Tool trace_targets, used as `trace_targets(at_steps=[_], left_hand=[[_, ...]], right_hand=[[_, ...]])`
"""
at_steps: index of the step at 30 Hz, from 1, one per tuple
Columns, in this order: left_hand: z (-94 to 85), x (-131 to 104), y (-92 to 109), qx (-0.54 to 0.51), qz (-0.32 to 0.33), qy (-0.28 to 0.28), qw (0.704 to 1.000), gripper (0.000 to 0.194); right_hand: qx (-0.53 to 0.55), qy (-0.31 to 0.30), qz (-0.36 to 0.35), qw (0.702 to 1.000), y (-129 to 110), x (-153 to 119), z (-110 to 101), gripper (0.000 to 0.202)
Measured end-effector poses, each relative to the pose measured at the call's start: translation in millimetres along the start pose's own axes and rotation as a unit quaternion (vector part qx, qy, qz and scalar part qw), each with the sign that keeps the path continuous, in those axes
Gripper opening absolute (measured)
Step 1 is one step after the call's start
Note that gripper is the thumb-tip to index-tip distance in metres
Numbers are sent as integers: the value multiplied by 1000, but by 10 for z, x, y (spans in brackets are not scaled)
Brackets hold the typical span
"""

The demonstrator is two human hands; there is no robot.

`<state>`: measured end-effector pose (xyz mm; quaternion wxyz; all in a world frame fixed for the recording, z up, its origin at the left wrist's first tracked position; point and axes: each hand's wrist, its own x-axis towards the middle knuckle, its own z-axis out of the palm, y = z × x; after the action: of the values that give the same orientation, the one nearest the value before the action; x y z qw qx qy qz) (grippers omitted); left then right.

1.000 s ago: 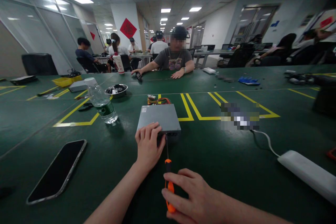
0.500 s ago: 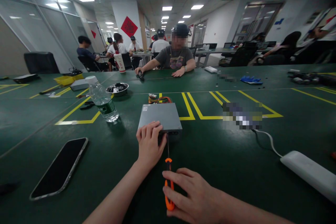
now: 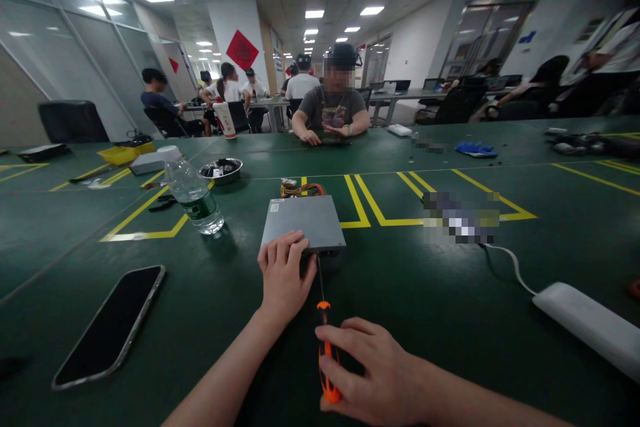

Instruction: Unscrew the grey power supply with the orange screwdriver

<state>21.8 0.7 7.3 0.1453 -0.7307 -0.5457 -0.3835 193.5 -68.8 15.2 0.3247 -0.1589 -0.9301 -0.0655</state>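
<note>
A grey metal computer power supply (image 3: 303,213) lies flat on the green table, its bundle of coloured wires (image 3: 305,189) at the far side. My left hand (image 3: 285,273) grips its near edge, fingers on the top and thumb against the near face. In my right hand (image 3: 370,367) is an orange and black screwdriver (image 3: 324,330), closed between fingers and thumb. The thin shaft points away from me, and its tip meets the near face of the power supply beside my left thumb. Whatever the tip touches there is hidden.
A water bottle (image 3: 199,203) and a metal bowl (image 3: 221,170) of small parts stand left of the power supply. A phone (image 3: 113,323) lies nearer on the left. To the right is a white power strip (image 3: 585,323) with its cable. Across the table sits a person (image 3: 333,103).
The screwdriver's handle and my right hand have shifted slightly right. My left hand keeps its place on the power supply. The person opposite has brought both hands together on the table.
</note>
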Motion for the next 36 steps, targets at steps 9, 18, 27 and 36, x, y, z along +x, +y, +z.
trace_targets(at_steps=[9, 18, 27, 36], left_hand=[[-8, -1, 1, -1, 3, -1, 1000, 20], [-16, 6, 7, -3, 1, 1, 1000, 19], [-19, 4, 12, 1, 0, -1, 1000, 19], [-7, 7, 12, 1, 1, 3, 1000, 19]], right_hand=[[14, -34, 5, 999, 0, 19, -66, 35], [35, 27, 3, 999, 28, -22, 7, 35], [11, -55, 1, 998, 4, -4, -68, 35], [14, 39, -5, 999, 22, -21, -35, 35]])
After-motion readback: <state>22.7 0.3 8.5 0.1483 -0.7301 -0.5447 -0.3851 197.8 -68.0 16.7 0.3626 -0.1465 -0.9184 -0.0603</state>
